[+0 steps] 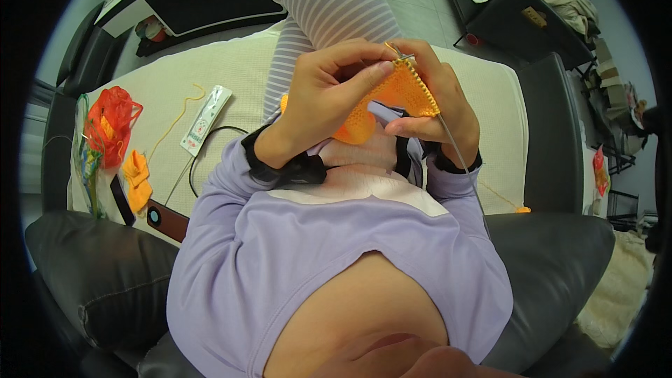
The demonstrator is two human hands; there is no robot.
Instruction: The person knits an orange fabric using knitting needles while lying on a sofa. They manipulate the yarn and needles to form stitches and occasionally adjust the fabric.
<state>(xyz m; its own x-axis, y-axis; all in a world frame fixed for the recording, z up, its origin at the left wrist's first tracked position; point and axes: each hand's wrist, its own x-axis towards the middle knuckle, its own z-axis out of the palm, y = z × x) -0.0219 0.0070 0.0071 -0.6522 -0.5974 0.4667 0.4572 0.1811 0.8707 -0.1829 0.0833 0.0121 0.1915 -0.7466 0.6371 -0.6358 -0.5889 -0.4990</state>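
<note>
Orange knitted fabric [401, 92] hangs between my two hands, its stitches lined up along a metal knitting needle [455, 146] that slants down to the right. My left hand [336, 89] pinches the upper left edge of the knitting between thumb and fingers, near the crossed needle tips [403, 56]. My right hand [446, 94] is around the right side of the knitting and the needle, with its thumb below the fabric. A strand of orange yarn loops over by the needle tips. My right fingertips are partly hidden behind the work.
On the cream sofa cover [210, 58] at left lie a red plastic bag [111, 126], a folded orange knitted piece [137, 181], a white packet [206, 121], a brown phone [168, 220] and a dark flat object [122, 200]. A small orange yarn bit [523, 210] lies at right, beside black cushions [551, 273].
</note>
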